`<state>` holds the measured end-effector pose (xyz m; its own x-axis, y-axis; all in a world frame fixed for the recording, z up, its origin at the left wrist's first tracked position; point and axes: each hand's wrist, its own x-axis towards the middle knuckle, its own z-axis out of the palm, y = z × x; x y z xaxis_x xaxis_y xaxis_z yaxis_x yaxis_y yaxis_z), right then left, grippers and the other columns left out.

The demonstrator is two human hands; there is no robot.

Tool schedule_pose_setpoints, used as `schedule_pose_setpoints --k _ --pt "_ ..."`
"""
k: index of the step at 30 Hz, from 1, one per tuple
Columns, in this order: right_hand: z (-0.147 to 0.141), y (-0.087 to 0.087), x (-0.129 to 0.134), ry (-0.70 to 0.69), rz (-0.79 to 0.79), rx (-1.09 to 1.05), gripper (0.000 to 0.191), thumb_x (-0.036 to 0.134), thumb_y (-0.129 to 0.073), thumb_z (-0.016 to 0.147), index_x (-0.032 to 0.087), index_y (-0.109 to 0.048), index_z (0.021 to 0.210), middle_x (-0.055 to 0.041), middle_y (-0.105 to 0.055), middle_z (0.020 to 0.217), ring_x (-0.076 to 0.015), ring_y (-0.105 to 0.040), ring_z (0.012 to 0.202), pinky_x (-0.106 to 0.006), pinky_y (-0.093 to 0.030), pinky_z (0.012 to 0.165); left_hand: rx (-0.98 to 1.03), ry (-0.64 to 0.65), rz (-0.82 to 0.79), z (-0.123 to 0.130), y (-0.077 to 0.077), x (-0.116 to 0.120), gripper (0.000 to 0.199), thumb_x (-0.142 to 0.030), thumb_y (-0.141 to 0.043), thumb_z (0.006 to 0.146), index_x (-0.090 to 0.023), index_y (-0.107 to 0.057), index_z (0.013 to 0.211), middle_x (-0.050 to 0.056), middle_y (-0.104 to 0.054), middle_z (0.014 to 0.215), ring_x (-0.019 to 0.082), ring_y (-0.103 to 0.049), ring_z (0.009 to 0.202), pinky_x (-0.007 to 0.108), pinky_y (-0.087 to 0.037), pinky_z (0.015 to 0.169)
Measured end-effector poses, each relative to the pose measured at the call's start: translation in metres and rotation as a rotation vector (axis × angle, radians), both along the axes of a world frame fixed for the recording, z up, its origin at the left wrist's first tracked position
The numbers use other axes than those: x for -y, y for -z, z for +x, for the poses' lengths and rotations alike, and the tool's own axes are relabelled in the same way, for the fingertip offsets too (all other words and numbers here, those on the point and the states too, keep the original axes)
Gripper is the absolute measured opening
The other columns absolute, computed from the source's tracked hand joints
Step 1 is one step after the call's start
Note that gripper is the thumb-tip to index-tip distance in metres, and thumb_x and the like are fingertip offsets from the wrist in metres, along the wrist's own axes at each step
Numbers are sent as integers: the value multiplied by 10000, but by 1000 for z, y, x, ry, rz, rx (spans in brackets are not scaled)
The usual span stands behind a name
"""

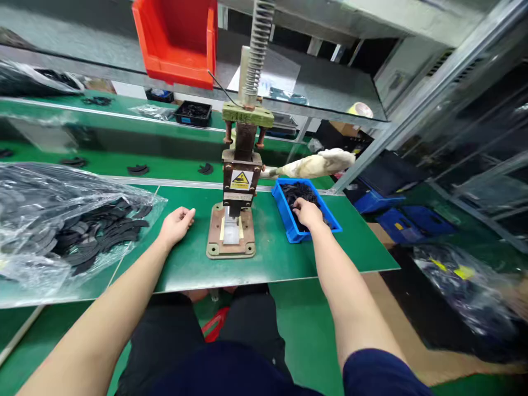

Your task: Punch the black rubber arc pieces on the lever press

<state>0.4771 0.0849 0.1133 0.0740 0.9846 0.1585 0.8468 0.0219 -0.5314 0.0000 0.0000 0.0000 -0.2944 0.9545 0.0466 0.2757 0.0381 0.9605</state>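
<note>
My right hand dips into a blue plastic bin, its fingers curled down among small black pieces. The fingertips are partly hidden there. On the green table, my left hand rests in a loose fist, thumb on top; whatever it may hold is hidden. Between the hands stands a bench press with a warning label and a coil spring above. A pale block sits on its base under the ram. Left of my left hand, curved black pieces spill from a clear plastic bag.
A cloth-wrapped lever sticks out right of the press, above the bin. An orange-red bin hangs over the shelf edge. Curved black pieces lie on the green strip behind. A metal post rises at the right.
</note>
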Motion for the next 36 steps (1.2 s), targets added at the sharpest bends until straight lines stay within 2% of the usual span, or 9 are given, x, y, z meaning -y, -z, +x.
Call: schedule_pose_setpoints --k 6,12,16,20,24,28,32,34,36 --pt "14 -16 43 2 210 -122 246 402 -663 962 195 -697 1091 -92 -746 1154 -202 -702 1057 -451 -593 1033 97 -53 31 5 -10 6 324 -484 -725 873 -192 -612 789 -2 -651 649 119 -576 558 230 -476 566" --pt "-44 11 128 -168 445 -444 360 402 -701 933 242 -615 1244 -69 -786 1132 -196 -763 1057 -427 -627 1003 260 -141 145 32 -25 52 373 -523 -776 858 -187 -615 882 -5 -666 711 111 -600 580 226 -498 576" --pt "-97 37 177 -331 439 -649 373 325 -776 893 268 -624 1228 -41 -798 1071 -185 -789 1015 -406 -650 990 204 32 237 66 -46 109 288 -462 -754 931 -193 -653 948 5 -675 753 124 -629 641 240 -520 620" --pt "-136 52 203 -442 372 -805 378 255 -775 897 279 -616 1238 -27 -809 1052 -170 -801 990 -359 -674 936 95 262 373 91 -70 153 168 -320 -732 974 -208 -689 1091 49 -705 950 148 -683 803 284 -568 740" --pt "-158 57 214 -499 320 -884 373 231 -752 914 271 -600 1252 -37 -815 1056 -172 -808 988 -361 -687 933 -10 420 533 100 -86 170 317 -194 -756 945 -222 -671 1249 72 -699 1063 143 -683 830 305 -585 768" --pt "-167 59 219 -537 307 -899 344 242 -734 932 272 -587 1242 -31 -820 1035 -170 -812 966 -356 -692 917 -53 479 617 103 -92 172 417 -156 -801 901 -233 -667 1288 81 -698 1105 144 -683 830 309 -592 746" --pt "-165 60 220 -581 311 -858 363 212 -713 942 279 -578 1272 -34 -822 1073 -170 -811 985 -356 -691 922 -10 483 531 106 -97 170 295 -254 -803 918 -223 -708 1195 80 -729 1054 170 -701 859 322 -594 763" --pt "-160 58 218 -631 320 -812 399 181 -711 934 295 -589 1296 -32 -823 1094 -172 -811 994 -358 -689 921 105 508 343 107 -101 169 145 -329 -723 988 -207 -708 1065 50 -727 929 155 -689 789 306 -581 733" --pt "-156 52 215 -705 330 -751 425 156 -723 915 313 -618 1295 -23 -826 1094 -177 -810 1003 -360 -685 918 265 559 103 107 -103 168 210 -394 -675 1020 -196 -664 951 13 -690 801 128 -651 692 273 -552 667"
